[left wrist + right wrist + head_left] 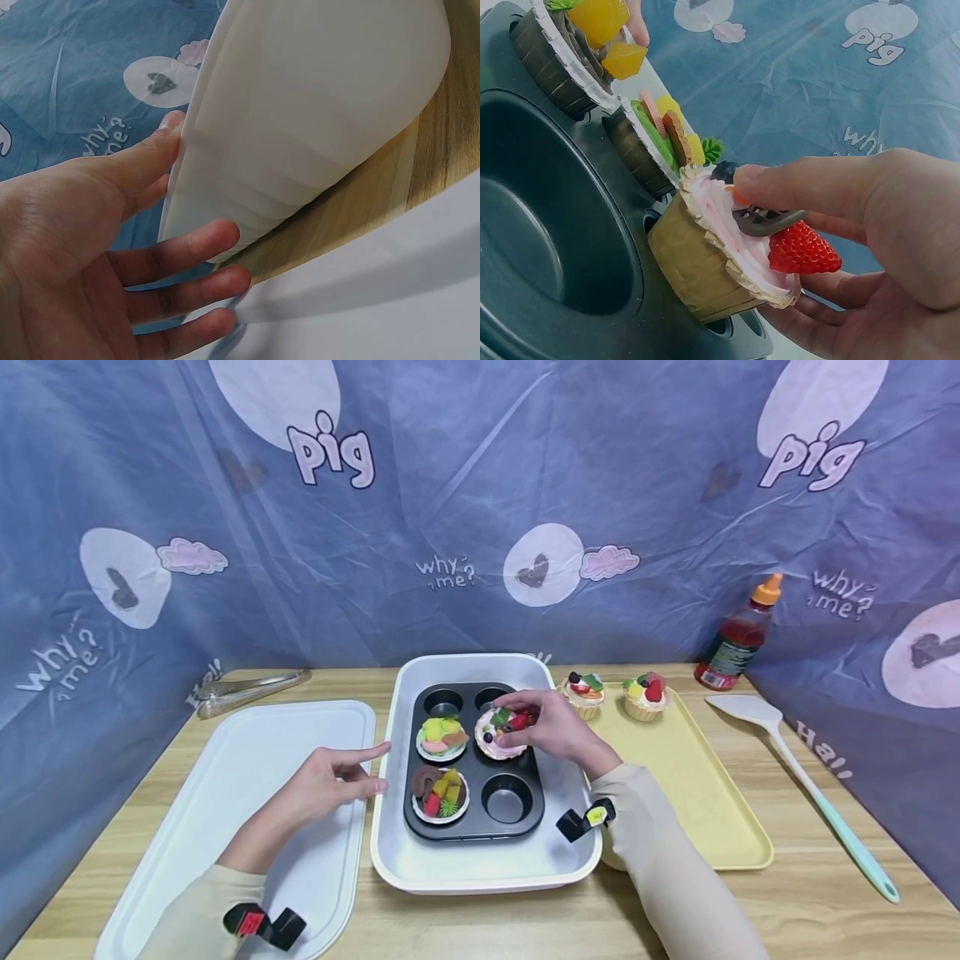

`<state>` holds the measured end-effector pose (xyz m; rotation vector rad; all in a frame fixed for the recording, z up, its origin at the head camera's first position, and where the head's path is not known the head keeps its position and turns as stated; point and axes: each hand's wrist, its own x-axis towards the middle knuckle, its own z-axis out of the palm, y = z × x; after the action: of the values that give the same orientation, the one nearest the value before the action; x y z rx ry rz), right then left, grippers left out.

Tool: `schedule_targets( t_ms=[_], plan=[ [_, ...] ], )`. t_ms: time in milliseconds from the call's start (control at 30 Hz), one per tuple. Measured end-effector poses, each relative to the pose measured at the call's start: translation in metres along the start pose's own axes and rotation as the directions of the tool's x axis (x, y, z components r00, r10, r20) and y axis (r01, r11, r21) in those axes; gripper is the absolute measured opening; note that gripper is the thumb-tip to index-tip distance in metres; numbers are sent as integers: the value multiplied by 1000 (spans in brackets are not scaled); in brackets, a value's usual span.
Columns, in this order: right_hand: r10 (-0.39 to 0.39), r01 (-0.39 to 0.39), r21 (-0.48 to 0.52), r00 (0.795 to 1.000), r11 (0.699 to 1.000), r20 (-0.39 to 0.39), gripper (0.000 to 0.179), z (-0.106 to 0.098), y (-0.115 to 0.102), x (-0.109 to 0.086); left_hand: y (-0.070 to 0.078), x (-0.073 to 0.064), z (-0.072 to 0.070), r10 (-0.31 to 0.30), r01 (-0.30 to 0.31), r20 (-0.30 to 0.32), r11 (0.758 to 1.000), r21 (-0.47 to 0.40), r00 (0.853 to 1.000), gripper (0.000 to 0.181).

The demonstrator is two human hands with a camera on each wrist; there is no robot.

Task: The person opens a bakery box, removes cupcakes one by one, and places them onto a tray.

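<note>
My right hand (558,727) holds a cupcake (705,262) with pink cream, a strawberry and a gold paper case, its fingers and thumb around the top. It sits at the middle right cup of a dark muffin tin (474,823), tilted in the right wrist view. Two other cupcakes fill cups on the tin's left: one with green and yellow topping (441,737), one with brown cream and yellow fruit pieces (439,797). The tin lies inside a white basin (562,852). At the basin's left rim, my left hand (318,783) has loosely extended fingers, with the thumb against the rim.
A white tray (225,777) lies at left, with metal tongs (251,692) behind it. On the yellow tray (697,810) at right, two cupcakes (647,695) stand near the back. Farther right are a sauce bottle (737,639) and a white-and-mint spatula (810,785).
</note>
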<state>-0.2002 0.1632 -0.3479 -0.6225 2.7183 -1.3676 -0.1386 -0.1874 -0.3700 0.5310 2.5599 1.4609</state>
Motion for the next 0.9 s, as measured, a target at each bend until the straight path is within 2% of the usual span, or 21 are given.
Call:
schedule_targets(
  t_ms=[300,400,667,900],
  plan=[
    [-18,18,19,1000,1000,-8,53,-1,-4,-1,-2,0,0,11,-11,-2,1000,0,1000,54],
    [-3,4,26,1000,1000,-18,53,-4,-8,-2,-2,0,0,14,-14,-3,1000,1,1000,54],
    [73,-69,63,996,996,-53,53,-22,-13,-6,-2,0,0,11,-11,1,1000,-7,1000,53],
    [87,-77,78,988,994,-131,54,-40,-11,-12,-1,0,0,-4,4,3,1000,-6,1000,54]
  ],
)
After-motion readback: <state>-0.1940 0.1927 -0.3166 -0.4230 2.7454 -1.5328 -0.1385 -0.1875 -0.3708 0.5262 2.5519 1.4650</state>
